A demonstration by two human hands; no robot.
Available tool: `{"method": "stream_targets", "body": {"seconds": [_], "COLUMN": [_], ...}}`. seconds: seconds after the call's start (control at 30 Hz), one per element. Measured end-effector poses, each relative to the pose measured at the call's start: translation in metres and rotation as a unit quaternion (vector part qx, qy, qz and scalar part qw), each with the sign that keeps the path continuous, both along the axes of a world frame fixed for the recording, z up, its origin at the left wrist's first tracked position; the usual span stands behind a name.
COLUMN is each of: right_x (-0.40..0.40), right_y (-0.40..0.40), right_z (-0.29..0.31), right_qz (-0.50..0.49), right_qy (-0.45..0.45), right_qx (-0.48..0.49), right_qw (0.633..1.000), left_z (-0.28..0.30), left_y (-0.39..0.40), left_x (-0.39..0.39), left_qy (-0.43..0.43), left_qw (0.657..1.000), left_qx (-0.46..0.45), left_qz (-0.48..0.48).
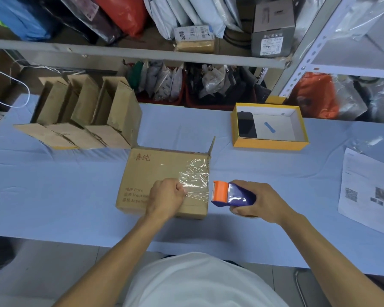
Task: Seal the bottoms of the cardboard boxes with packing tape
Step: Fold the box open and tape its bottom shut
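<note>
Item 1: cardboard box (146,180), brown, printed with red characters and the word "Pure"; lies on its side on the table (75,209), near the front edge, its open flaps turned toward the shelving

Item 2: clear packing tape (195,180), a wrinkled, glossy strip stuck across the right part of the box's upper face and running over its right edge toward the dispenser

Item 3: left hand (166,196), resting on the box top, fingers curled into a loose fist, thumb and fingertips pressing down on the left end of the tape strip

Item 4: right hand (256,201), just right of the box, fingers and thumb wrapped firmly around the tape dispenser

Item 5: tape dispenser (231,194), purple body with an orange cutter head; the head faces the box's right edge, close beside it; whether it touches the cardboard cannot be told

Item 6: assembled cardboard boxes (82,116), a cluster standing open with flaps up, at the far left of the table

Item 7: yellow-sided tray box (269,146), white inside, far right of centre; contains a dark phone-like slab (246,125) against its left wall and a small blue strip (269,127)

Item 8: printed paper sheet (366,191), at the table's right edge

Item 9: metal shelving (142,54) behind the table, stocked with bagged parcels and a grey carton (273,36)
</note>
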State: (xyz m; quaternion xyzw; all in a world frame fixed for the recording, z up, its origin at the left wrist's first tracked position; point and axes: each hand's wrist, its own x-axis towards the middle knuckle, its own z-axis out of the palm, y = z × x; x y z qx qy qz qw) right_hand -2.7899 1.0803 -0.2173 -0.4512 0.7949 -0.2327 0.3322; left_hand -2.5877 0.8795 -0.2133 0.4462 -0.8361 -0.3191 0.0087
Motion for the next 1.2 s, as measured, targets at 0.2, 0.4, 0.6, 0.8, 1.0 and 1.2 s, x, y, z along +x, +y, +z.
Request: {"method": "stream_targets", "body": {"seconds": [0.2, 0.4, 0.6, 0.8, 1.0, 1.2], "right_x": [-0.005, -0.006, -0.020, -0.025, 0.002, 0.031], "right_y": [-0.012, -0.018, 0.009, 0.007, -0.039, -0.046], "right_z": [-0.009, -0.012, -0.012, -0.011, -0.017, -0.040], "right_qz": [0.056, 0.072, 0.072, 0.102, 0.124, 0.136], "right_qy": [0.087, 0.115, 0.077, 0.145, 0.158, 0.231], "right_qx": [0.047, 0.058, 0.070, 0.122, 0.151, 0.212], "right_qw": [0.993, 0.989, 0.992, 0.977, 0.968, 0.940], "left_z": [-0.003, 0.005, -0.015, -0.018, -0.018, -0.019], "left_y": [0.005, 0.014, 0.027, 0.028, 0.025, 0.029], "left_x": [-0.009, -0.033, -0.028, -0.030, -0.033, -0.036], "left_qy": [-0.123, 0.030, 0.148, 0.122, 0.088, 0.099], "left_qw": [0.984, 0.991, 0.972, 0.974, 0.978, 0.970], "left_qx": [-0.130, 0.067, 0.080, 0.042, 0.032, 0.006], "left_qz": [-0.024, -0.115, -0.164, -0.187, -0.187, -0.224]}}
